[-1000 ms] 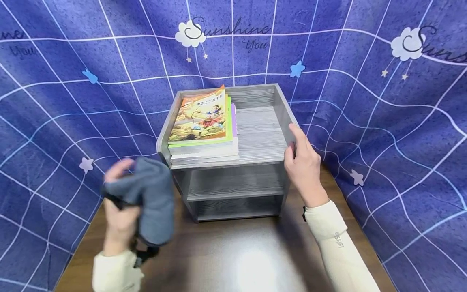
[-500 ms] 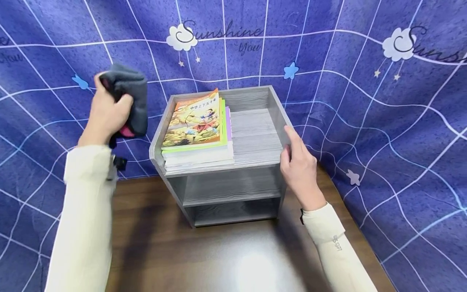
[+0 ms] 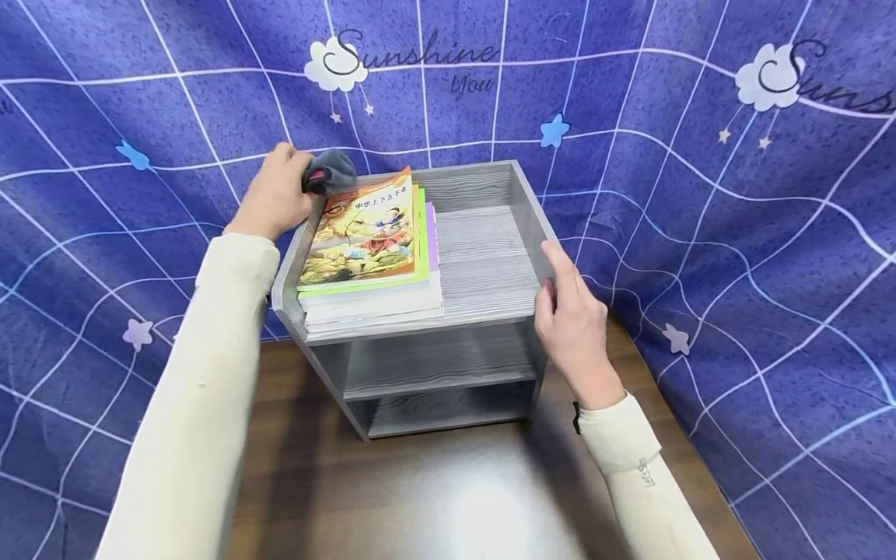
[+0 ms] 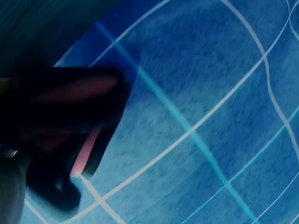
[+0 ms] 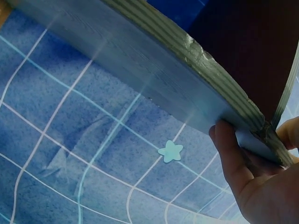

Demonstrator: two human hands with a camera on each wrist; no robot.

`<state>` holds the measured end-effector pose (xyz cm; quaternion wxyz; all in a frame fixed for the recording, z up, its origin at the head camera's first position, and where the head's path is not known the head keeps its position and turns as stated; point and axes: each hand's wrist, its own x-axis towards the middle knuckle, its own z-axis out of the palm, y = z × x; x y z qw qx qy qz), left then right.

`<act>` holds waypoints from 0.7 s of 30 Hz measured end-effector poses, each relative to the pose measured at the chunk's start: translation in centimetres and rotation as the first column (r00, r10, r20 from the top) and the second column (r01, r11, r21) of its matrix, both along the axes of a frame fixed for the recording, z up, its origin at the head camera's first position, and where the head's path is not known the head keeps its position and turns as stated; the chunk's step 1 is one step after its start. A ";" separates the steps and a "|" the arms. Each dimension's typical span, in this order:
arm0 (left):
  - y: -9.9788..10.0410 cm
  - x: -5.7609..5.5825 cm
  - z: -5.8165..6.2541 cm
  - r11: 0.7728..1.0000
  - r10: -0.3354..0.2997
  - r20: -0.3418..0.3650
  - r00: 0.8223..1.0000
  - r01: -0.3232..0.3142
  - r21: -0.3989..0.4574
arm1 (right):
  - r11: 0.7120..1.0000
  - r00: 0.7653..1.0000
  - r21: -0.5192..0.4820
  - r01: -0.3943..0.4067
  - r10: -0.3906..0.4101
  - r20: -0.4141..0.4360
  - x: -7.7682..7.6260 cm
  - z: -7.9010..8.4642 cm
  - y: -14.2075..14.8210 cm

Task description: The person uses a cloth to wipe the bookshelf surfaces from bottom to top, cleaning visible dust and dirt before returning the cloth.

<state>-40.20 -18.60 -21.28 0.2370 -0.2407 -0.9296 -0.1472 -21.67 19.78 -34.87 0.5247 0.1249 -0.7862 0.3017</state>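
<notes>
My left hand (image 3: 276,190) grips a bunched dark grey-blue cloth (image 3: 336,171) with pink showing in its folds. It is at the back left corner of the grey wooden shelf unit (image 3: 483,249), over the top left edge. The left wrist view is dark and blurred, with the black-and-pink cloth (image 4: 86,112) at its left. On the opposite side, my right hand (image 3: 575,327) holds the front of the unit's right side panel (image 3: 533,206). Seen from the right wrist, fingers (image 5: 229,154) lie along the panel's outer face and the thumb is on the inner side.
A stack of books (image 3: 371,233), topped by an orange illustrated cover, fills the left of the top shelf. Two lower shelves (image 3: 448,354) open to the front. The unit stands on a brown wooden surface (image 3: 420,482), with blue patterned fabric (image 3: 630,93) hanging behind and at both sides.
My left hand has carried the cloth up from the lower left, then rightward to the shelf unit's back left corner. My right hand has kept its hold on the right panel.
</notes>
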 end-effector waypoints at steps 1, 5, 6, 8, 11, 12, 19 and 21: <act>0.0 0.0 -0.1 1.000 0.003 0.053 0.999 -0.003 -0.001 | 1.000 1.000 0.003 0.002 -0.002 0.003 0.0 0.0 0.0; 0.1 0.6 0.5 0.999 0.049 0.263 0.964 -0.051 0.002 | 0.999 0.999 0.048 0.019 -0.021 0.041 0.1 -0.1 0.3; 0.1 0.8 0.7 0.998 0.059 0.301 0.952 -0.062 -0.002 | 0.998 0.998 0.059 0.022 -0.025 0.054 0.2 -0.1 0.3; -0.2 1.5 1.2 0.996 0.082 0.353 0.932 -0.085 -0.009 | 0.997 0.996 0.075 0.031 -0.037 0.078 0.3 -0.2 0.2; -0.8 2.7 1.4 0.997 0.071 0.378 0.923 -0.081 0.010 | 0.996 0.994 0.074 0.047 -0.054 0.097 0.4 -0.3 -0.1; -1.0 3.4 1.5 0.997 0.058 0.392 0.918 -0.076 0.030 | 0.996 0.993 0.073 0.054 -0.061 0.100 0.4 -0.3 -0.2; -2.5 8.7 0.1 0.992 -0.037 0.391 0.919 -0.013 0.124 | 0.994 0.990 0.080 0.078 -0.087 0.108 0.3 -0.2 -0.2; -2.8 10.3 -0.4 0.993 -0.042 0.361 0.932 -0.002 0.120 | 0.993 0.990 0.082 0.079 -0.088 0.108 0.3 -0.2 -0.2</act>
